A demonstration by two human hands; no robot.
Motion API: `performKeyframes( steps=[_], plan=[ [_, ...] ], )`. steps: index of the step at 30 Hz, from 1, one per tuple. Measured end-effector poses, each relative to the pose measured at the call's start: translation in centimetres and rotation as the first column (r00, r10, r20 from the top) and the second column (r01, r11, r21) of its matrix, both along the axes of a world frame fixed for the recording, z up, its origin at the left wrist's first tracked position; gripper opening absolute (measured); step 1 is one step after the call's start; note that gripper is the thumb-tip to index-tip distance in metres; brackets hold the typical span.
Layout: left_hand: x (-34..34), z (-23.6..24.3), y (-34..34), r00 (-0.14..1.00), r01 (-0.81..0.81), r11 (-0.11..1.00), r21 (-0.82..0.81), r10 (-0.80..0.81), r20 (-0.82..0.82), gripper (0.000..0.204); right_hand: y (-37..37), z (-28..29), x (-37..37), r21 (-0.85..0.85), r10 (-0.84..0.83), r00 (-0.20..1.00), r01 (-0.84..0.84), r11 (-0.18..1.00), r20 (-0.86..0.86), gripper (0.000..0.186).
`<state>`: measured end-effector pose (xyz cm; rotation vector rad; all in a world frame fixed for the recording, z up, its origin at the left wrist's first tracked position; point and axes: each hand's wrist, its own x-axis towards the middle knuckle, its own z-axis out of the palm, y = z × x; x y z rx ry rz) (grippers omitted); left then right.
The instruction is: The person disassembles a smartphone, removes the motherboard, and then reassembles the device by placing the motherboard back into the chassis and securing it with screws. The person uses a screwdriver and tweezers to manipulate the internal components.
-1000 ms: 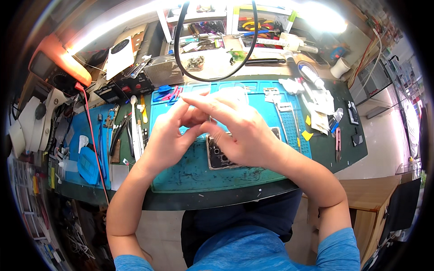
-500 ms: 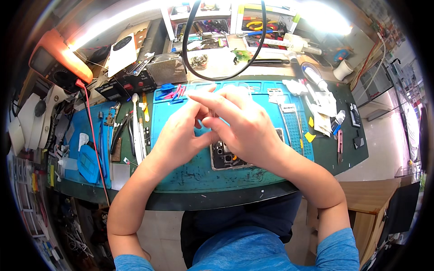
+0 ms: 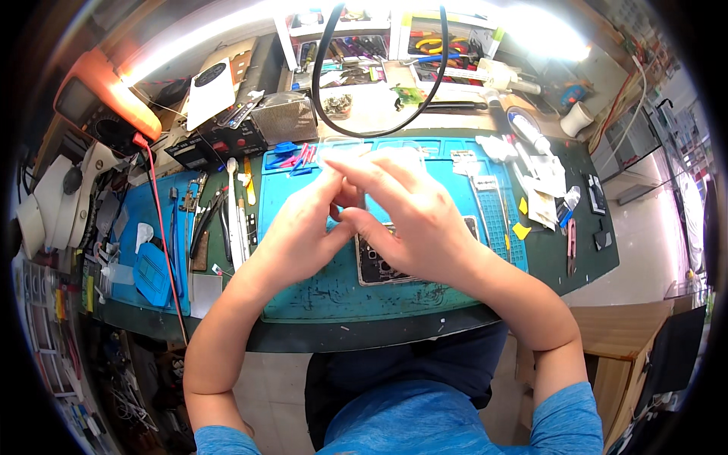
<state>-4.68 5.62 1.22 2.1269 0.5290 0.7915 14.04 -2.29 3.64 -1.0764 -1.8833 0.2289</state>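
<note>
Left hand (image 3: 299,227) and right hand (image 3: 413,220) kept fingertip to fingertip above the opened phone (image 3: 379,265), pinching something too small to tell. Shifted slightly nearer than a second before; phone stayed put on the blue mat (image 3: 318,296).

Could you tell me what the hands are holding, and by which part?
Both hands meet fingertip to fingertip above the opened phone; whatever the fingers pinch is too small to tell.

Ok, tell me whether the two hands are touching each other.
Touching. The head view shows the left hand and right hand meeting at the fingertips above the teal mat.
</note>
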Motion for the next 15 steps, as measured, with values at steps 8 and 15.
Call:
performKeyframes(
  steps=[8, 15],
  plan=[
    [-0.3, 1.7, 0.2, 0.971, 0.032, 0.998, 0.048, -0.02, -0.238, 0.031, -0.2, 0.4, 0.7, 0.014, -0.012, 0.998, 0.013, 1.0, -0.055, 0.062],
    [0.3, 0.5, 0.1, 0.974, -0.043, 0.983, 0.179, 0.081, -0.213, 0.017, -0.2, 0.9, 2.2, 0.081, -0.039, 0.988, 0.052, 0.995, -0.152, 0.056]
  ],
)
